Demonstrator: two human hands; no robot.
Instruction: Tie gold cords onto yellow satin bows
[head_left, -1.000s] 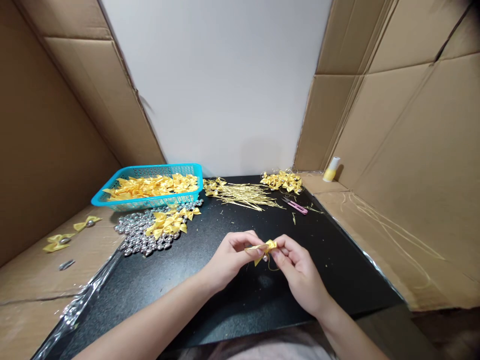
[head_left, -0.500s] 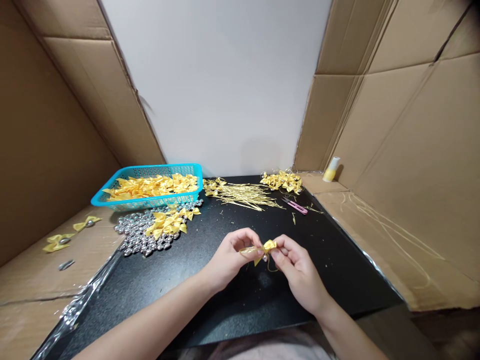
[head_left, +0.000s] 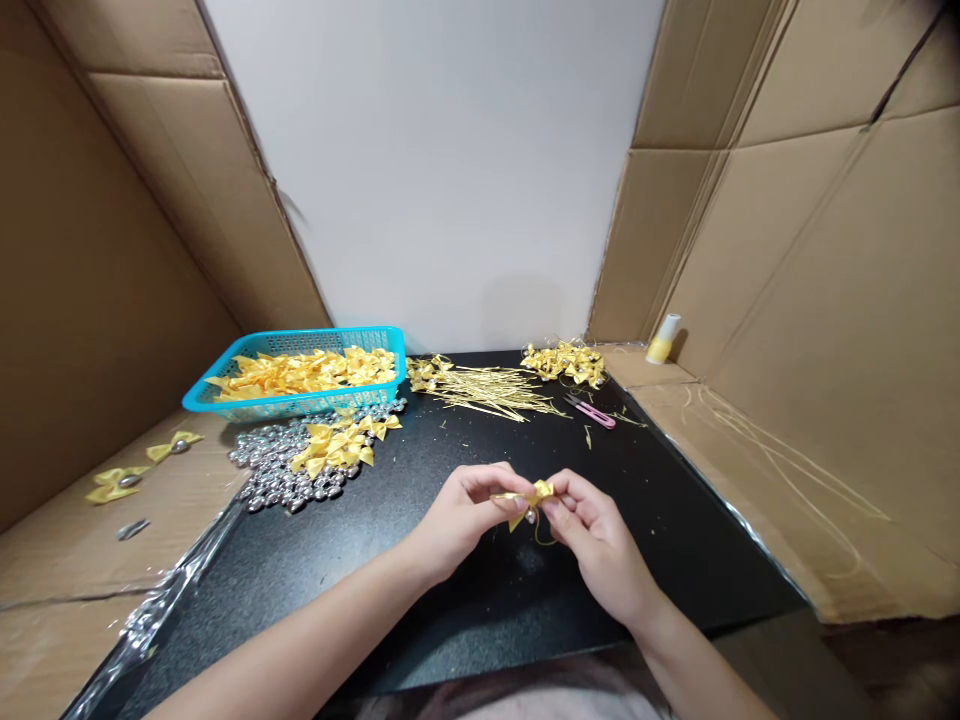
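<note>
A yellow ribbon bow [head_left: 543, 490] is held between my two hands above the black tabletop. Under it hangs a small silver bead [head_left: 531, 516], and a thin gold cord [head_left: 541, 538] loops down beside the bead. My left hand [head_left: 480, 505] pinches the bow's left side, with gold strands lying across its fingertips. On the other side, my right hand [head_left: 592, 520] grips the bow between thumb and forefinger. The fingertips partly hide the knot and the cord's ends.
A blue basket [head_left: 300, 408] of yellow bows stands back left, behind silver beads [head_left: 270, 470] topped with loose bows. Gold ties [head_left: 495, 390], finished-looking beaded bows [head_left: 566, 362] and pink thread snips [head_left: 592, 412] lie at the back. A white-and-yellow bottle [head_left: 663, 340] stands right; cardboard walls flank the table.
My left fingers have shifted slightly right, closer against the bow, and the gold strands across them show less. My right hand stays nearly still.
</note>
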